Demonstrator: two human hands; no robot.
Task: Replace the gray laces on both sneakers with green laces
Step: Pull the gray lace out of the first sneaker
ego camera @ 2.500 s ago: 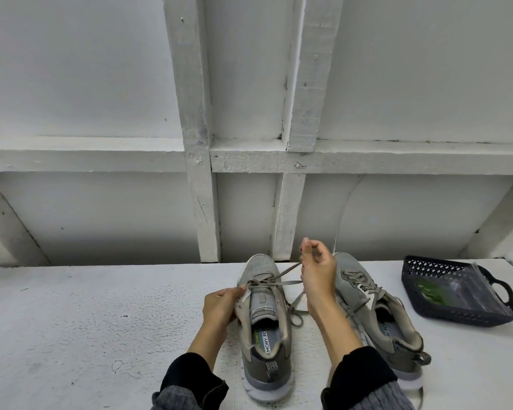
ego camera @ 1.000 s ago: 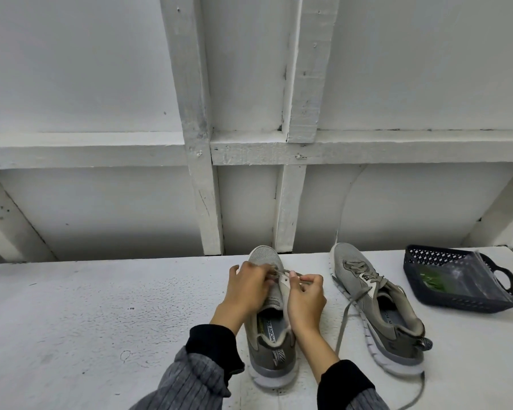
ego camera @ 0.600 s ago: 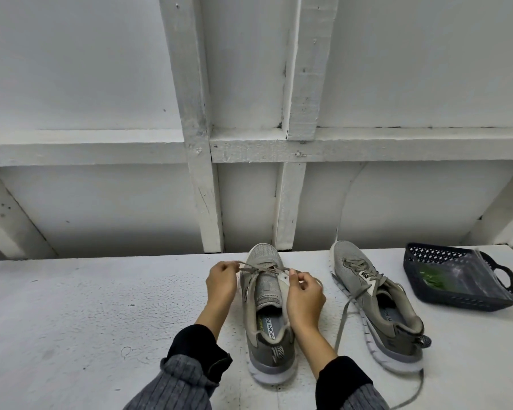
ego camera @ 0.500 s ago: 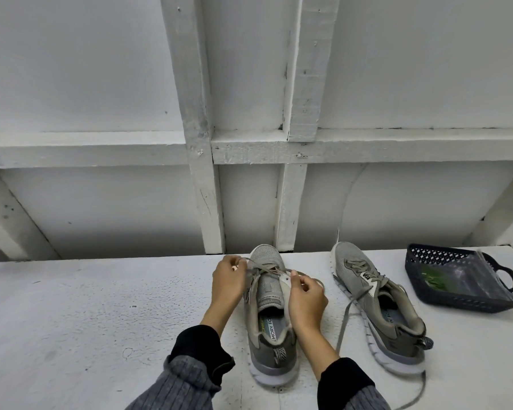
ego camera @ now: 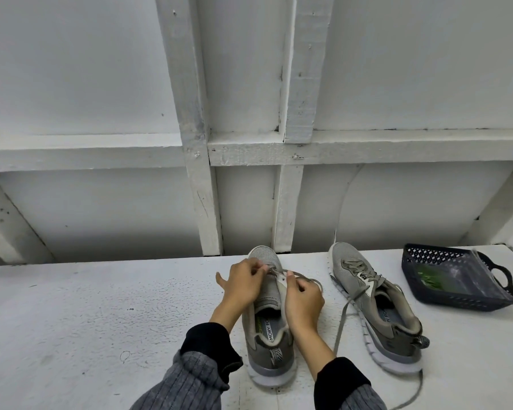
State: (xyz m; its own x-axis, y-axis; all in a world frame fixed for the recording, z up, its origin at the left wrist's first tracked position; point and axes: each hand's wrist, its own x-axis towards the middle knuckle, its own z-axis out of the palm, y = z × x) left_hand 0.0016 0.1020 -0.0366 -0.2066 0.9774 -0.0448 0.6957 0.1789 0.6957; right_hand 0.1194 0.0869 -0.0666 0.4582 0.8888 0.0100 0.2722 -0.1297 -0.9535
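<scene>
Two grey sneakers stand on the white table, toes pointing away from me. Over the left sneaker (ego camera: pixel 268 335) my left hand (ego camera: pixel 243 284) pinches its gray lace (ego camera: pixel 279 272) near the toe end. My right hand (ego camera: pixel 302 297) rests on that shoe's right side, fingers curled round the same lace and the upper's edge. The right sneaker (ego camera: pixel 376 309) lies untouched, its gray lace (ego camera: pixel 345 313) untied and trailing onto the table. A green lace (ego camera: pixel 430 279) shows inside a clear bag in the dark basket (ego camera: pixel 421 258).
The basket sits at the table's right end, tilted, handle to the right. A white wall with wooden beams (ego camera: pixel 202 184) rises right behind the table's far edge. Bare table surface (ego camera: pixel 86 315) stretches to the left of the shoes.
My left hand moved from the shoe's left side back over the toe-end lacing, next to my right hand. The right sneaker and basket stayed put.
</scene>
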